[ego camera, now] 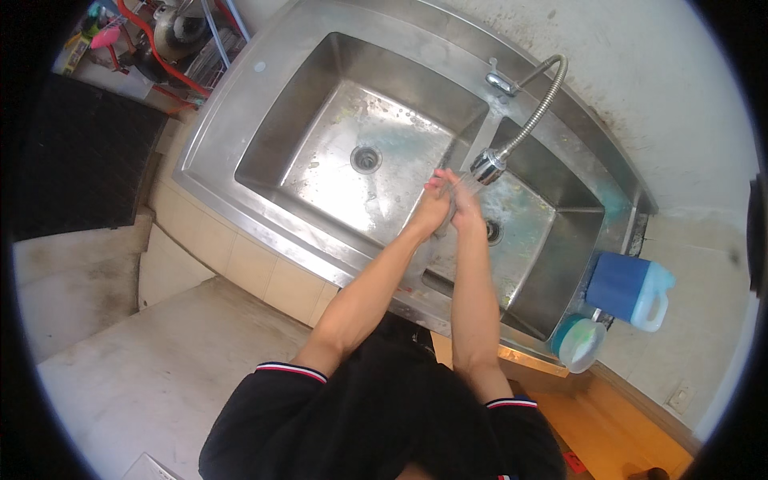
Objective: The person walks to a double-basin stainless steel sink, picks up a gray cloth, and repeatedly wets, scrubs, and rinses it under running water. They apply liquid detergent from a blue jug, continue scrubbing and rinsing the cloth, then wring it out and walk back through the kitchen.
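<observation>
My left hand (433, 211) and my right hand (465, 201) are close together, palms turned towards each other, over the divider of a double-bowl stainless steel sink (288, 225). Neither holds any object, and their fingers are loosely extended. Water streams onto them from the chrome spray head (488, 166) just beyond my right hand. That head hangs from a flexible metal faucet hose (545, 99), fed from the lever faucet (501, 83) at the back rim. Below my right wrist, the drain (492, 232) of the right bowl is partly covered; the left bowl's drain (366, 159) shows fully.
A jug of blue liquid (618, 287) and a round tub with a teal band (579, 343) stand at the sink's right end. Beyond the left end are red hoses (161, 57), a metal pot (180, 27) and a black panel (84, 159). A wall (654, 120) rises behind the sink.
</observation>
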`<control>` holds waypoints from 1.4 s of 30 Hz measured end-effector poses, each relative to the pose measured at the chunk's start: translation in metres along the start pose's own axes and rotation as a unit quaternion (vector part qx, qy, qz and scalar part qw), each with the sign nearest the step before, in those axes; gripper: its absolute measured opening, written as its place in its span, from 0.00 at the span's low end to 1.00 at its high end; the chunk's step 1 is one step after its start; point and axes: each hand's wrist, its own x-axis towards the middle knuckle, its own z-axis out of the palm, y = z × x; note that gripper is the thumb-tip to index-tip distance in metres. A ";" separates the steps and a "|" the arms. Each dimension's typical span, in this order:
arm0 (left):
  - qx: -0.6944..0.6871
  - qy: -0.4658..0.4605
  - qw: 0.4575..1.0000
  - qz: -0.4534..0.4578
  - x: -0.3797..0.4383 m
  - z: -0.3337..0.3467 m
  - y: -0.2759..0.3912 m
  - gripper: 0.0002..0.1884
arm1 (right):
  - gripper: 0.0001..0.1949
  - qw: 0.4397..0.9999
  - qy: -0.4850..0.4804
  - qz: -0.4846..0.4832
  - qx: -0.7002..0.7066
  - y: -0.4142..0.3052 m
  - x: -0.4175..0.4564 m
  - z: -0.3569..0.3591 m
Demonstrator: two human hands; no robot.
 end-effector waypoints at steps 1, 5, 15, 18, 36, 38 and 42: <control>-0.015 -0.052 0.999 -0.003 -0.009 -0.008 0.002 0.20 | 0.20 0.999 0.045 -0.005 -0.008 -0.004 0.014 -0.006; 0.049 -0.219 0.971 -0.083 -0.051 -0.058 0.014 0.21 | 0.17 0.975 0.209 -0.041 -0.057 -0.020 0.006 0.027; -0.173 -0.100 0.978 -0.063 0.019 -0.003 0.012 0.20 | 0.26 0.781 0.014 -0.235 -0.578 0.027 -0.076 -0.001; -0.113 -0.075 0.990 -0.027 0.015 -0.001 0.027 0.19 | 0.25 0.804 0.015 -0.312 -0.506 0.045 -0.072 -0.037; -0.034 -0.112 0.992 0.052 -0.017 -0.086 0.049 0.17 | 0.13 0.927 0.145 -0.192 -0.289 -0.009 -0.037 -0.054; 0.036 -0.153 0.984 0.079 -0.017 -0.097 0.065 0.15 | 0.14 0.951 0.098 -0.194 -0.220 -0.019 -0.042 -0.054; 0.263 -0.265 0.900 0.223 0.000 -0.112 0.086 0.16 | 0.13 0.987 0.013 -0.112 0.113 -0.032 -0.063 -0.018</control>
